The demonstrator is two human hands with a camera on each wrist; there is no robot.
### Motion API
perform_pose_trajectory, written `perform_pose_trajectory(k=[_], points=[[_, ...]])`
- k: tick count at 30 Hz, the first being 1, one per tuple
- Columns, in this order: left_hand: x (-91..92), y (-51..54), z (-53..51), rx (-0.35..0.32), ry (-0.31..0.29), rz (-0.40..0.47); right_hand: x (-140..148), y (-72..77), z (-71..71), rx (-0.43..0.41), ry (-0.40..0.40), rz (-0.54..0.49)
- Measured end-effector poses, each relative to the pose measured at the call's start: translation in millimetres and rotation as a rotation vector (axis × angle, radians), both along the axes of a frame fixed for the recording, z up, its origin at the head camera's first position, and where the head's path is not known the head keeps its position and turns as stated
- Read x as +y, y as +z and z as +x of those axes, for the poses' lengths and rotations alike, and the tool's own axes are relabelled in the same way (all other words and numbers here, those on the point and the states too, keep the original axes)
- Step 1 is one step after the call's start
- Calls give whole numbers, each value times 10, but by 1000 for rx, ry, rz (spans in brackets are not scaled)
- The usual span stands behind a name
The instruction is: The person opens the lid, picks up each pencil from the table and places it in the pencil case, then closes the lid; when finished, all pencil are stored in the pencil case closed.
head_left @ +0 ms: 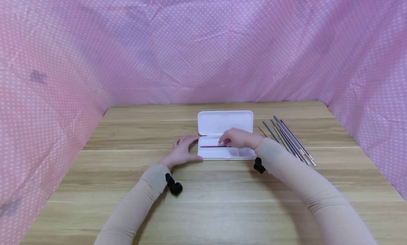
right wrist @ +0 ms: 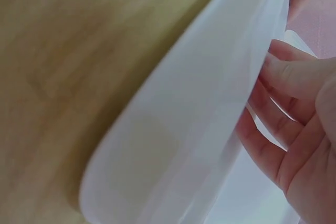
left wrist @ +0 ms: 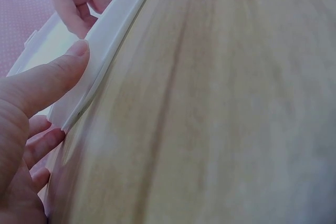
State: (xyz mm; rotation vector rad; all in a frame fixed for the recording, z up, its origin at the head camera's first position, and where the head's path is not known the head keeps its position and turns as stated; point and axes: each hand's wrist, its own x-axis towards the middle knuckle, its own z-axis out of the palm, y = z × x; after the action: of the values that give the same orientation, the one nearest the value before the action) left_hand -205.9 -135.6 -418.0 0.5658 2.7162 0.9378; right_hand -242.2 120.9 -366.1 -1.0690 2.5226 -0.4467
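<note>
A white pencil case (head_left: 219,154) lies on the table with its lid (head_left: 225,122) raised at the back. One dark red pencil (head_left: 210,146) lies lengthwise inside. My left hand (head_left: 181,153) holds the case's left end, thumb at the front edge and fingers near the back corner. In the left wrist view its thumb (left wrist: 58,74) lies along the white rim. My right hand (head_left: 238,137) reaches into the case over the pencil's right part, its fingers bent loosely downward. In the right wrist view those fingers (right wrist: 268,135) are spread behind the front wall, which hides their tips.
Several pencils (head_left: 290,141), blue-grey, yellow and dark red, lie in a slanted bundle right of the case, partly behind the right forearm. The wooden table (head_left: 203,209) ends at a pink dotted cloth (head_left: 203,54) at the back. A black wrist camera sits on each sleeve.
</note>
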Motion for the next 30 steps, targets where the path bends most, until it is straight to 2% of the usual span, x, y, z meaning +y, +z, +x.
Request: perform_pose_trajectory(k=[7, 15, 24, 27, 30], points=[[-10, -8, -11, 1, 4, -2, 22, 73, 8, -7, -50, -11], [-17, -15, -27, 10, -2, -3, 64, 138, 23, 56, -32, -70], [-27, -22, -37, 13, -6, 7, 207, 131, 38, 100, -85, -215], [-32, -29, -40, 15, -7, 12, 263, 143, 43, 85, -114, -260], [-35, -34, -40, 18, -8, 22, 324, 165, 52, 38, -175, -286]])
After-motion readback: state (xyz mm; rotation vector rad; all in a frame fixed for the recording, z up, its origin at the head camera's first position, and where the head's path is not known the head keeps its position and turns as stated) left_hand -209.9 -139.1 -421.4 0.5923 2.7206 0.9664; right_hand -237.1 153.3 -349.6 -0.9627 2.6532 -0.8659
